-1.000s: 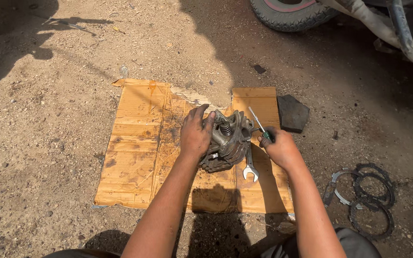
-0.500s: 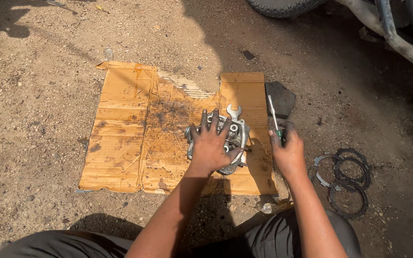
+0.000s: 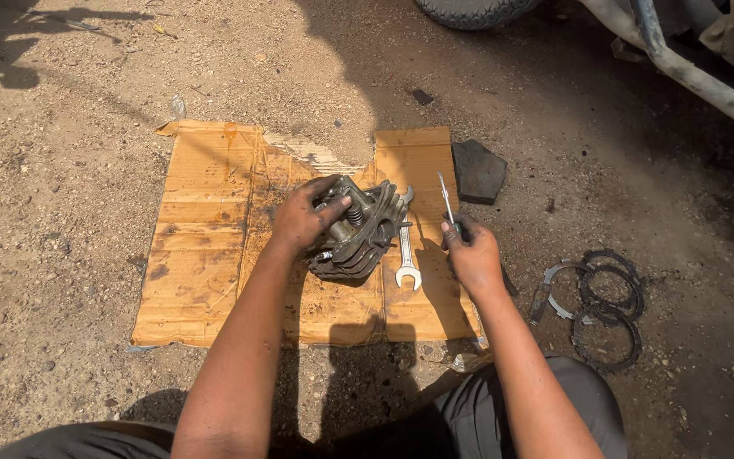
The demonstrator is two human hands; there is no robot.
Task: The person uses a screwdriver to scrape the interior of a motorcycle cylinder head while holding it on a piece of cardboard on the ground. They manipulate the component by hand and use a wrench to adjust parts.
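A dark, greasy finned engine part (image 3: 365,236) lies on a flattened sheet of brown cardboard (image 3: 206,229) spread on the dirt. My left hand (image 3: 303,217) grips its left side, thumb across the top near a spring. My right hand (image 3: 469,253) is closed on a screwdriver (image 3: 445,197), its thin shaft pointing up and away, just right of the part. A silver open-ended spanner (image 3: 406,246) lies on the cardboard between the part and my right hand.
Several dark metal rings and gaskets (image 3: 601,297) lie on the dirt at right. A dark flat pad (image 3: 477,170) sits past the cardboard's far right corner. A tyre (image 3: 473,10) and a metal frame tube (image 3: 690,72) are at the top right. My knees are at the bottom.
My left hand has shifted from pressing on top of the engine part to gripping its left side. My right hand keeps the screwdriver upright beside it. The camera view shifted.
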